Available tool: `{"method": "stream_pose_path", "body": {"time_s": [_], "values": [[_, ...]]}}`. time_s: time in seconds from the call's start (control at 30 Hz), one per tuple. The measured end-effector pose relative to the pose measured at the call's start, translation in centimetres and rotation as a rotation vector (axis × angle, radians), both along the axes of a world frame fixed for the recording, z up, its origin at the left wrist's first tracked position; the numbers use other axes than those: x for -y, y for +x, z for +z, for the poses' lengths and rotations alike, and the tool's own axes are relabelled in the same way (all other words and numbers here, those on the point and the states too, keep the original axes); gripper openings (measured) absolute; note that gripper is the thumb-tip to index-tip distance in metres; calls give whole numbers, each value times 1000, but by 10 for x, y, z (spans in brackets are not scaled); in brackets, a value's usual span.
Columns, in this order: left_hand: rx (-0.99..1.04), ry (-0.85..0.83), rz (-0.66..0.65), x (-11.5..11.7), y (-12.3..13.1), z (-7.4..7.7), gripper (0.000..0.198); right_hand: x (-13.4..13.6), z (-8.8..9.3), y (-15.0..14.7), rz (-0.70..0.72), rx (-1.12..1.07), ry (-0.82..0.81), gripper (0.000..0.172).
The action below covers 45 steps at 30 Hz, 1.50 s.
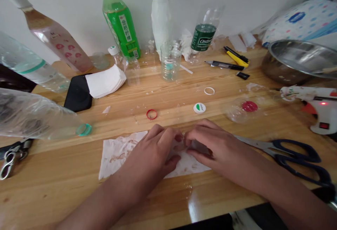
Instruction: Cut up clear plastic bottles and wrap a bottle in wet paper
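Observation:
Over a stained white paper tissue [118, 153], my left hand [158, 151] and my right hand [214, 142] come close together with curled fingers. Between the fingertips is a small, clear-looking piece [180, 146], mostly hidden, whose kind I cannot make out. Beyond my hands, a red ring [151, 114] and a white cap with a green mark [199, 108] lie on the wooden table. To the right of my right hand rest scissors [295, 153] with dark blue handles.
A hot glue gun [316, 103] with a lit red light lies right, near a steel bowl [297, 61]. Bottles, including a green one [122, 26], line the wall. A cut clear plastic cup [170, 61], markers [226, 65], folded tissues [106, 81] and a black phone [78, 93] lie about.

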State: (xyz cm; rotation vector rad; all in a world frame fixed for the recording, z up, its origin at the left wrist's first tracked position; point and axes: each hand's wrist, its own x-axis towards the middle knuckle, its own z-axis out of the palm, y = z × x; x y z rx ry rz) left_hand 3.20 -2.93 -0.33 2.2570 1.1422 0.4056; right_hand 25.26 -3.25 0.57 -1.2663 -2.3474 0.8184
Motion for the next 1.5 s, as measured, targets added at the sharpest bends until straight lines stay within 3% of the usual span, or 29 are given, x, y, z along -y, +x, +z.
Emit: {"method": "stream_pose_path", "body": {"time_s": [0.43, 0.83, 1.27, 1.4, 1.5], "values": [[31, -6, 15, 2, 6, -3, 40, 1, 5, -7, 78, 147, 108, 21], [-66, -67, 73, 7, 19, 5, 42, 1, 3, -9, 54, 133, 81, 20], [16, -187, 107, 6, 18, 8, 43, 2, 8, -10, 91, 192, 4, 18], [44, -140, 74, 6, 12, 6, 48, 2, 6, -8, 80, 160, 21, 17], [22, -12, 16, 6, 5, 7, 36, 5, 4, -5, 60, 161, 87, 15]]}}
